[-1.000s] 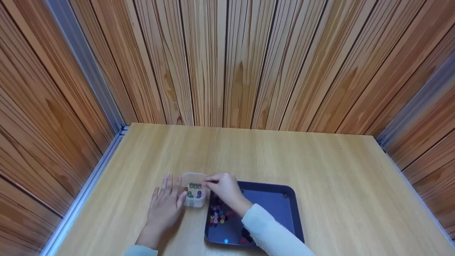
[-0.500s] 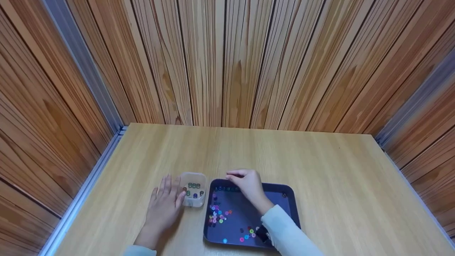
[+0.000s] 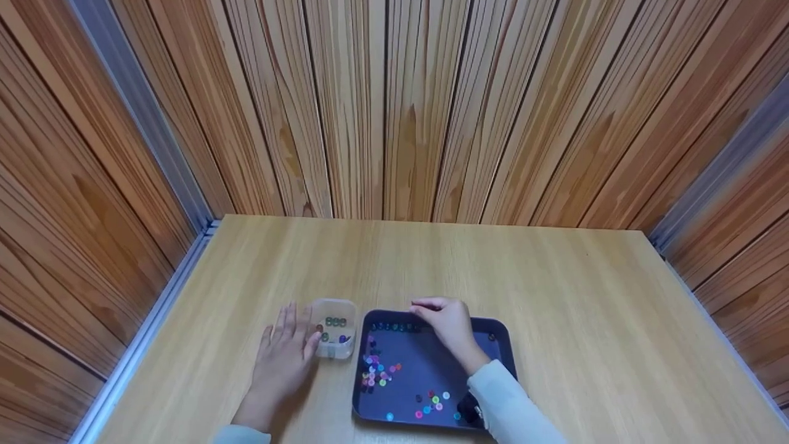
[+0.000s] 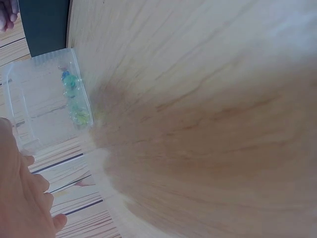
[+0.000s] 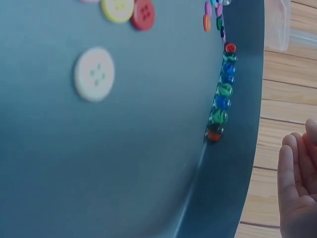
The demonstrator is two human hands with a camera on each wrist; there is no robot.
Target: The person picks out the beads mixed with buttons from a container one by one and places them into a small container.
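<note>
My right hand (image 3: 453,327) is raised over the far rim of a dark blue tray (image 3: 425,364), thumb and fingertips pinched together on a marble mostly hidden between them. Below lies a row of green, blue and orange glass marbles (image 5: 223,99) along the tray's far side, with a red button (image 5: 230,47) at one end. To the left stands a small clear plastic box (image 3: 336,350) with several marbles (image 3: 336,322) inside. My left hand (image 3: 286,357) rests against the box's left side, fingers extended and thumb at its near corner.
Colourful buttons (image 3: 376,373) are clustered at the tray's left side, and more buttons (image 3: 434,404) lie near its front. A white button (image 5: 94,74) shows large in the right wrist view. Wooden panels (image 3: 407,111) rise behind the wooden table (image 3: 296,259).
My right hand has moved right from over the clear box to the tray's far rim. Marbles in the box have shifted about. My left hand has stayed at the box.
</note>
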